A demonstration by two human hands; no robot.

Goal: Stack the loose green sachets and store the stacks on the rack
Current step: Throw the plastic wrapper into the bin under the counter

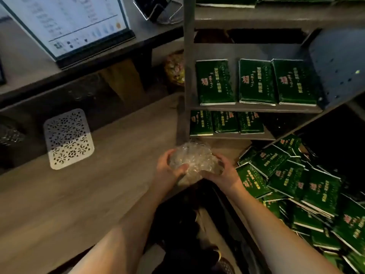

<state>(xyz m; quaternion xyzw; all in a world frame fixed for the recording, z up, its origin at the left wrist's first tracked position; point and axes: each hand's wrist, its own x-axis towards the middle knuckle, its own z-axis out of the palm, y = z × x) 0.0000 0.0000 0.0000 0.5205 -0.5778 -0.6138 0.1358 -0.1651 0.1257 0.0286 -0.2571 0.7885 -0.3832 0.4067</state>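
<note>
1. Left hand (169, 171) curled round the left side of a crumpled wad of clear plastic wrap (194, 164), thumb pressed across its front.
2. Right hand (224, 175) cupped against the right side of the same wad, fingers bent over its edge; wad gripped between both hands above the wooden floor (79, 194), just in front of the rack's lower left post.
3. Loose green sachets (296, 184) heaped in a sprawling pile on the floor at the right, just beside the right hand and below the rack's lowest shelf, overlapping at many angles.
4. Grey metal rack (188, 76) upright at the upper right, tilted in the wide-angle view.
5. Three stacks of green sachets (256, 82) side by side on the middle shelf, close to its front edge, the two right-hand ones touching.
6. Three more stacks (226, 122) in a row on the shelf below, towards its left end.
7. Further green packs on the top shelf (256, 1), only partly in view.
8. White perforated mat (68, 138) flat on the floor at the left, well apart from the hands.
9. Lit screen (65, 24) on the dark counter at the upper left.
10. Colourful bag (174, 69) between counter and rack, blurred.
</note>
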